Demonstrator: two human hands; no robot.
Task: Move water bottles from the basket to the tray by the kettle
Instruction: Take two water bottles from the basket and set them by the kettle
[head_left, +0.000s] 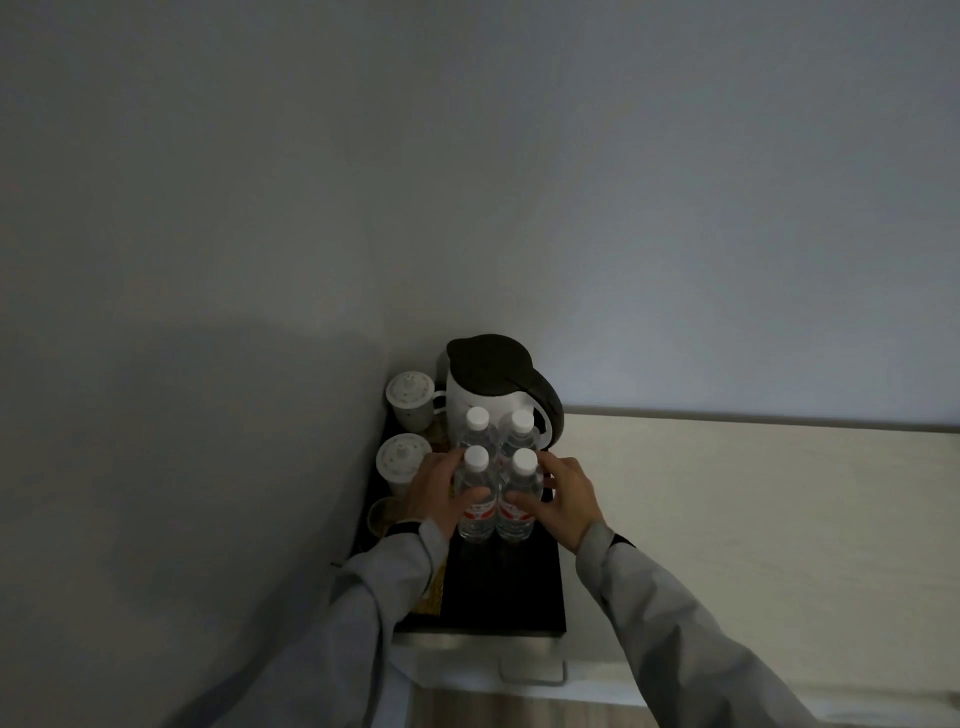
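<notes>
Water bottles (496, 475) stand upright on the tray (540, 597) between kettle (493, 389) and lidded cups (402, 460), left hand (441, 491) and right hand (566, 493) curled round the front pair.

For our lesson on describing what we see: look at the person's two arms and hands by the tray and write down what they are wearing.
Both arms are covered by long, loose, light grey sleeves, the left sleeve and the right sleeve alike, plain with no visible markings. A dark band shows at each wrist, just beyond the cuff. The left hand and the right hand are bare: no gloves, and no rings can be made out in the dim light.
</notes>
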